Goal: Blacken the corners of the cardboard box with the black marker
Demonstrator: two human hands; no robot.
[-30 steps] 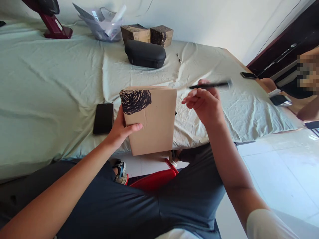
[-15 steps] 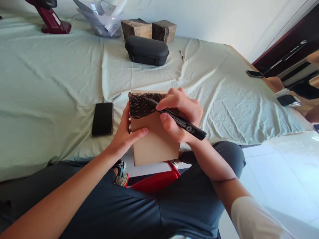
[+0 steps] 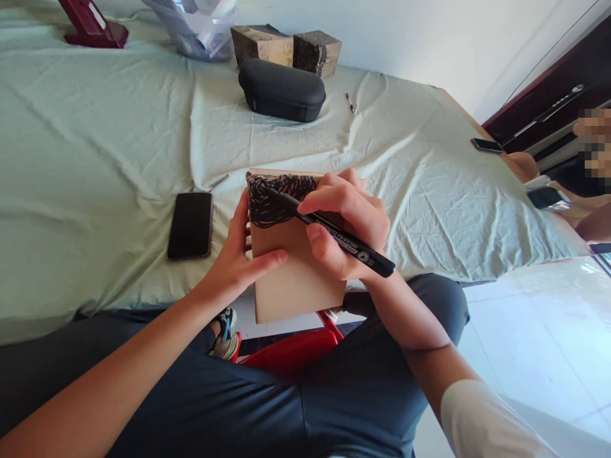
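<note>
A plain cardboard box (image 3: 296,280) is held upright over my lap, at the edge of the cloth-covered table (image 3: 95,146). My left hand (image 3: 236,257) grips its left side, thumb across the front. Black scribbles cover the box's top left corner. My right hand (image 3: 346,222) is closed on a black marker (image 3: 334,232), whose tip rests on the scribbled patch.
A black phone (image 3: 189,224) lies on the cloth left of the box. Farther back sit a black case (image 3: 281,90), two scribbled cardboard boxes (image 3: 286,48) and a small pen (image 3: 350,102). Another person's arm (image 3: 592,222) and phones are at the right edge.
My right hand came down from the air at the right onto the box and put the marker's tip on the scribbled corner. The box sank slightly toward my lap.
</note>
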